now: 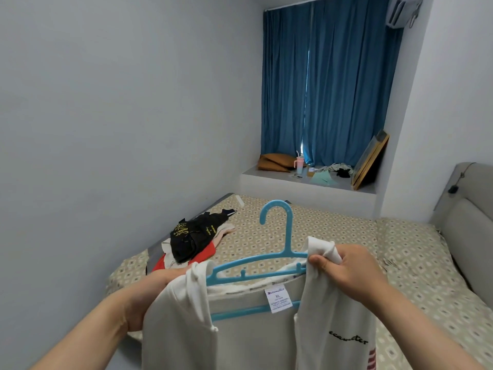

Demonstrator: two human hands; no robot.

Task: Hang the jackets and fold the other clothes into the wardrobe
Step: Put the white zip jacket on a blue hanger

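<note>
Over the patterned bed (pixel 320 236), at lower centre, left hand (pixel 152 295) and right hand (pixel 352 271) clutch the shoulders of a seemingly soft, light white jacket (pixel 240 337) draped on a blue hanger (pixel 289 236), likely the steadiest hold.

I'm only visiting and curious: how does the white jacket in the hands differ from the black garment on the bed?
The white jacket is held up by the left hand and right hand on a blue hanger; the black garment lies crumpled atop a pile on the bed. The white jacket bears black lettering, the black garment a yellow print. Both are clothing.
</note>
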